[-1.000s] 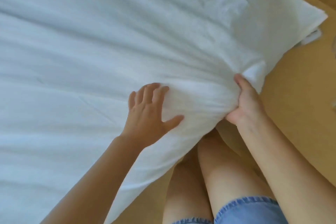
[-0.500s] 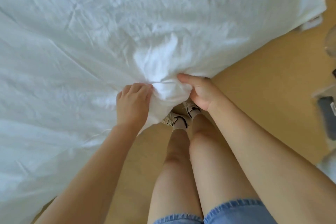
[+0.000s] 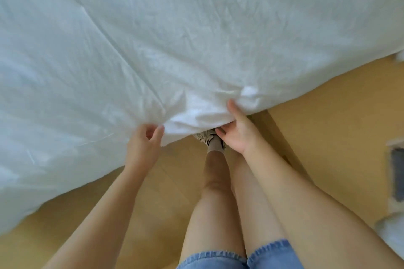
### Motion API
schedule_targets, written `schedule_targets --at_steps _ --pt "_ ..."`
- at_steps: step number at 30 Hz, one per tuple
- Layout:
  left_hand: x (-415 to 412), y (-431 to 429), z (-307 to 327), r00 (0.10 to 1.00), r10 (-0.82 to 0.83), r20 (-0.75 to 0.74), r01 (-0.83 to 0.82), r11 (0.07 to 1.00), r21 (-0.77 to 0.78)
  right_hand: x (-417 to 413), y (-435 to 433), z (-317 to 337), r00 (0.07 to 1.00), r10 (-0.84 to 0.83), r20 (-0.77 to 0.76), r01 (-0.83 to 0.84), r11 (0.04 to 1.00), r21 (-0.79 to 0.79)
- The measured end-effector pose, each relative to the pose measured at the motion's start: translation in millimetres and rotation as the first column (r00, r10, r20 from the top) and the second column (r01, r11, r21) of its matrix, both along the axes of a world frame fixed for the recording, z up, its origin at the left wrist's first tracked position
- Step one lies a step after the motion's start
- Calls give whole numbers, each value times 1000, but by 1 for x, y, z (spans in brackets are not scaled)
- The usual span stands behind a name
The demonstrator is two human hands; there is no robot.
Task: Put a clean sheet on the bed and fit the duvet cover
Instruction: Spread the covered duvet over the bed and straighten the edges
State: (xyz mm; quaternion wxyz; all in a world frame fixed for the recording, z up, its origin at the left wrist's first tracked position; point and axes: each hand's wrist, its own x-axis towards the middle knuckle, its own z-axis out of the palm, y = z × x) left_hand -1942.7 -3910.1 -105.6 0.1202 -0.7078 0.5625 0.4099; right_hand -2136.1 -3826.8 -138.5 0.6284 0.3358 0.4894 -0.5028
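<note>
The crumpled white cotton duvet covered the far bed, soft, light and probably slippery; you did best gripping its near corner. Your right hand cupped that corner from beneath, your left hand hung loosely curled, holding nothing. A grey mat lay on the right, clear.

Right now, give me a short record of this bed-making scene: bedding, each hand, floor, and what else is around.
bedding: white duvet, wrinkled, its corner hanging over the floor
left hand: fingers curled at the duvet's edge; grip unclear
right hand: thumb on top of the corner, fingers underneath
floor: tan wood, bare beside the bed
other: grey object at the right edge, blurred
</note>
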Motion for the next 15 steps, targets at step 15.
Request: schedule_targets --at_steps 15 --pt "5 25 -21 -621 714 -324 -654 -243 716 39 -26 4 937 293 -193 -235 933 274"
